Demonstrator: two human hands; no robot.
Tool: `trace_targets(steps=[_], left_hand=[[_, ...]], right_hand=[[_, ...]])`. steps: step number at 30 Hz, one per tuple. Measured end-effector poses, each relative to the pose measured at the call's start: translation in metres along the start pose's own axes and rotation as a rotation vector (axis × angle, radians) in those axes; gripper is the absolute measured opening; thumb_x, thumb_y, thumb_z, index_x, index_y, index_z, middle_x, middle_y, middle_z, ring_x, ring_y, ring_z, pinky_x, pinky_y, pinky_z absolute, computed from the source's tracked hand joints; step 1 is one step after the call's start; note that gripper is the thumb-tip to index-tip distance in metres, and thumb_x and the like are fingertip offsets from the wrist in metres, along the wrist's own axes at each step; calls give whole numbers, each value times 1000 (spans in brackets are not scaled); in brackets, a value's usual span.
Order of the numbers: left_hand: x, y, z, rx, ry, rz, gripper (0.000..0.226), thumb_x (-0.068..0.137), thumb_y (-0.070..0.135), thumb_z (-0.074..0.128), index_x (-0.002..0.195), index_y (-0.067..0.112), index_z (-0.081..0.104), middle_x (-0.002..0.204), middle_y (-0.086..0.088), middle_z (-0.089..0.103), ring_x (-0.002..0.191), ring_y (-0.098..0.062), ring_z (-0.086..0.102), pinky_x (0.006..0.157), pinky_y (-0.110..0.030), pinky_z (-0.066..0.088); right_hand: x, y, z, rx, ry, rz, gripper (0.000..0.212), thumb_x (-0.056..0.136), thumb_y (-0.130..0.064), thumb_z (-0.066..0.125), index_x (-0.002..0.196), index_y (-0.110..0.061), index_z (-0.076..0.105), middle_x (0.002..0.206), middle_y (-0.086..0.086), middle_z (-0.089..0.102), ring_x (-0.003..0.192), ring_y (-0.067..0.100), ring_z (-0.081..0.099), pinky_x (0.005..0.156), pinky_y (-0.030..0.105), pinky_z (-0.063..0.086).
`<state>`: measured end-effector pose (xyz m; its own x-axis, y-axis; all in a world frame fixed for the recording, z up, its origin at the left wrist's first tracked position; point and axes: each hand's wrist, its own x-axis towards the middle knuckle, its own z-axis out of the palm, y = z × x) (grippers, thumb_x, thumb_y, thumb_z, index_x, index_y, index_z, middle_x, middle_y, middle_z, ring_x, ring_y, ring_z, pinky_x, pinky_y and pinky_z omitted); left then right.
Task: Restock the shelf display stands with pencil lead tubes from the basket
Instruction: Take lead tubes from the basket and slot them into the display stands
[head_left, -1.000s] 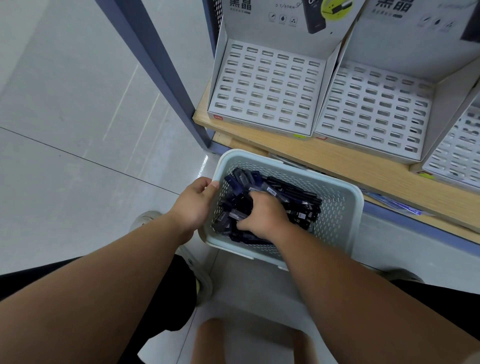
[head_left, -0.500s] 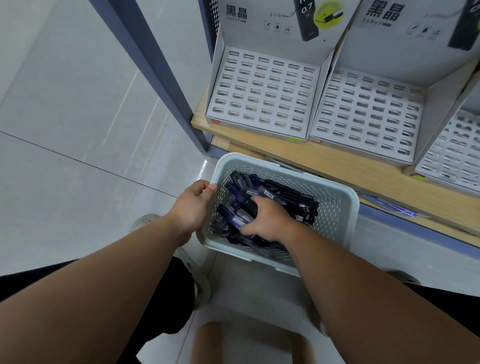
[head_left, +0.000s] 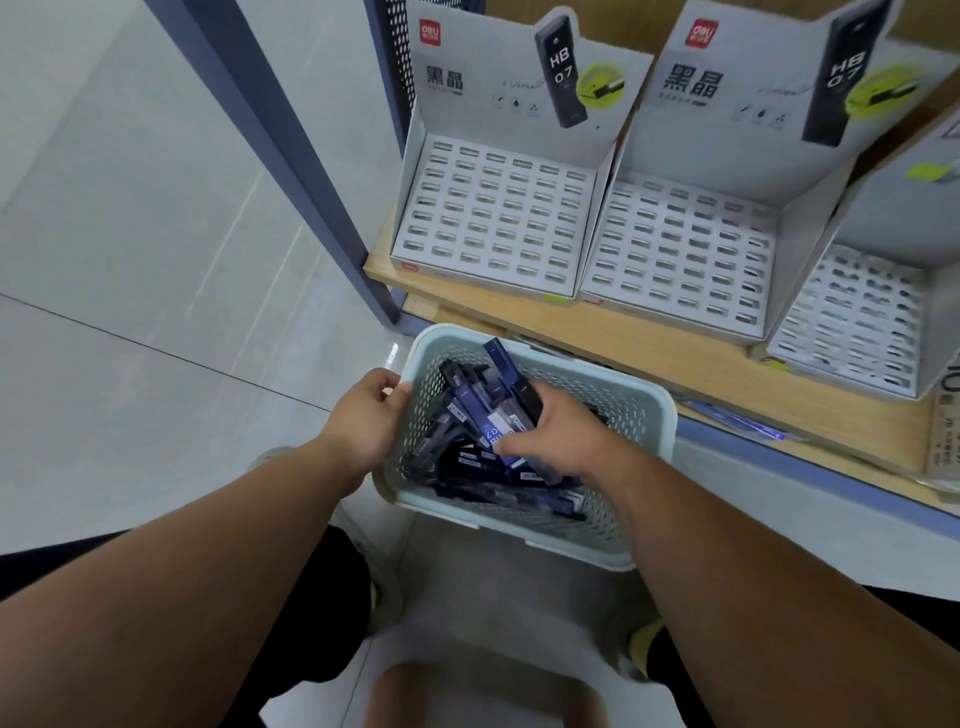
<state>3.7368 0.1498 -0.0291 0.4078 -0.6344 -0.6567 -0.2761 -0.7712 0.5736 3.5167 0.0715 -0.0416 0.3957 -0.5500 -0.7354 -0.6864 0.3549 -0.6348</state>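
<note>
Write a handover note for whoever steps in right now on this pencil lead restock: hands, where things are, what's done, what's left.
Left hand: gripping the rim of the basket, steadying it.
Right hand: closed on a bunch of pencil lead tubes, lifted partly above the pile in the basket.
More tubes lie loose in the basket, on the floor below the shelf.
Three display stands on the shelf: left, middle, right. Every visible slot is empty.
Done: a handful picked up.
Left: slot the tubes into all the stands.
</note>
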Motion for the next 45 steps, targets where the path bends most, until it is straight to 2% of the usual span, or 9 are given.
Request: trace_targets(steps=[4,10,15,22,26,31,36,40,45], left_hand=[[-17,20,0,335,322,317,13,97,32,54,104,21,58,87,0,61,77,-21,55,68,-32,40],[-56,69,26,-262,-153,144,31,98,44,55,95,14,63,70,-5,67,57,-25,60,55,-37,50],[-86,94,38,-385,-153,172,24,99,35,58,94,13,66,77,-20,69,55,-31,62,58,-47,54],[-140,145,2,-287,-245,289,23,98,31,60,104,11,69,83,-21,73,58,-35,64,55,-43,55],[-178,169,-25,-312,-281,328,20,98,27,61,106,11,71,95,-24,73,74,-45,69,74,-64,54],[-218,188,-44,-438,-291,387,17,99,20,59,105,9,71,84,-21,71,68,-35,69,70,-47,59],[-222,209,-43,-502,-354,425,18,97,19,62,109,10,72,96,-17,75,76,-36,71,71,-47,60],[-200,225,-41,-513,-431,407,19,96,19,62,108,8,71,92,-15,75,73,-30,72,58,-38,60],[-155,229,-41,-505,-520,306,20,95,22,63,109,10,70,85,-10,74,73,-27,71,54,-32,58]], right_hand=[[-14,-6,-6,101,44,-31,51,70,-18,89,113,-27,64,94,0,74,86,22,72,76,35,57],[-46,-29,-6,236,122,-104,37,69,-10,84,101,-21,68,91,2,76,85,23,72,85,38,57],[-85,-44,-17,268,210,-184,37,73,-7,81,104,-22,67,86,-5,71,75,9,65,67,21,50],[-143,-62,-39,443,209,-264,31,77,-8,84,105,-16,71,93,7,78,85,21,72,87,42,57],[-182,-84,-45,639,115,-327,33,84,-9,79,116,-10,71,107,15,77,98,32,74,88,45,59],[-226,-115,-60,656,133,-407,26,84,2,74,108,-9,73,99,17,78,88,32,76,77,41,62],[-238,-135,-81,576,292,-414,31,78,3,78,106,-9,73,94,13,79,88,31,76,82,44,62],[-223,-146,-99,560,362,-433,33,78,4,78,108,-7,72,97,14,78,85,29,76,70,38,63],[-177,-144,-114,599,411,-348,38,73,1,81,108,-10,71,98,15,78,90,36,75,83,56,61]])
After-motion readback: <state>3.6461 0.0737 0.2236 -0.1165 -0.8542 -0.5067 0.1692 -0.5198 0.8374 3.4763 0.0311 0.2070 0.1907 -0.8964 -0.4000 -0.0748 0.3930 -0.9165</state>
